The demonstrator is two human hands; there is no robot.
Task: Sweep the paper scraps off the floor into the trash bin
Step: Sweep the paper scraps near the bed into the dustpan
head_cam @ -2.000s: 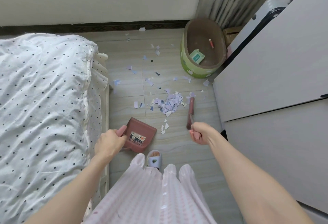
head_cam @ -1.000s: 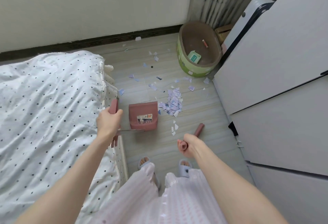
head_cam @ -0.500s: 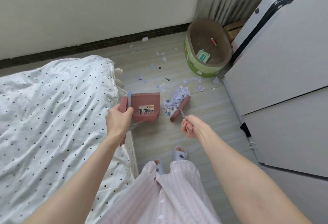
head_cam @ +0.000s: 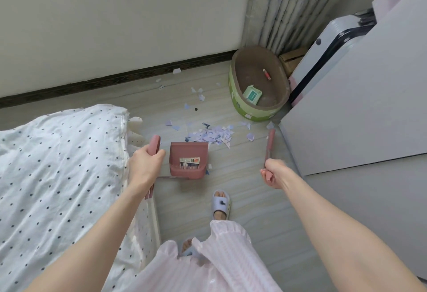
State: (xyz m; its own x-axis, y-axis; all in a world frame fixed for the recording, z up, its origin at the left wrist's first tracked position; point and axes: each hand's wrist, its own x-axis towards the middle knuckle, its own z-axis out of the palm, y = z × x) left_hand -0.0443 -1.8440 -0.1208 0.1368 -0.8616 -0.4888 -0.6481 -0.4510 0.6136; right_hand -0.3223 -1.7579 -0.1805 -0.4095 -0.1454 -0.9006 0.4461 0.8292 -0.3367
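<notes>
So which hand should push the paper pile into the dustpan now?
Probably the right hand: it grips the broom, whose head sits right of the pile. The left hand holds the dustpan just near of the pile.

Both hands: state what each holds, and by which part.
Left hand grips the dustpan by its upright handle; right hand grips the broom near its handle's top end.

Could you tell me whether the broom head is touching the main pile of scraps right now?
Apart. In the head view, bare floor shows between the broom head and the pile; only a stray scrap lies between them.
</notes>
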